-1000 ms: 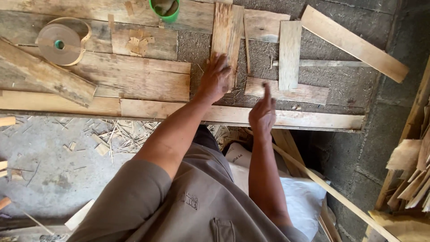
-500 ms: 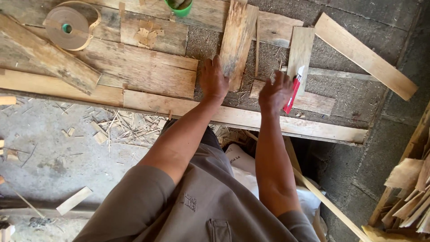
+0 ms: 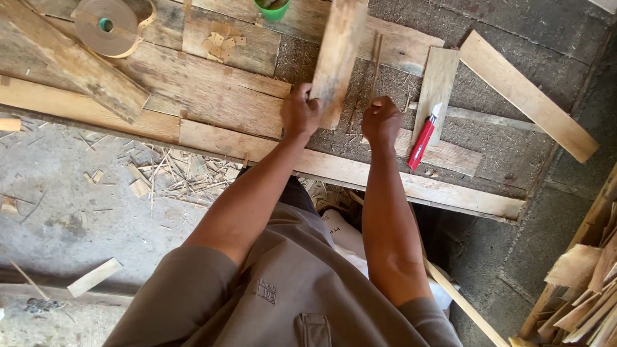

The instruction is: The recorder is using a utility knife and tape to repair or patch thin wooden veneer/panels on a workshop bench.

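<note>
My left hand [image 3: 301, 112] grips the near end of a weathered wooden plank [image 3: 337, 58], which points away from me over the rough workbench [image 3: 501, 154]. My right hand [image 3: 380, 119] is curled into a fist just right of the plank and rests on the bench top. A thin stick [image 3: 375, 61] runs up from this fist; whether the hand holds it is unclear. A red utility knife [image 3: 422, 140] lies free on a short board [image 3: 437, 83], a little to the right of my right hand.
A roll of tan tape [image 3: 106, 26] lies at the far left and a green cup [image 3: 272, 8] at the top edge. Loose planks [image 3: 527, 93] lie across the bench. Wood scraps [image 3: 160, 173] litter the floor, and stacked offcuts [image 3: 588, 289] stand at the right.
My right hand held the red knife half a second ago; the knife now lies on the short board and the hand has closed beside the plank. My left hand has taken hold of the plank's end.
</note>
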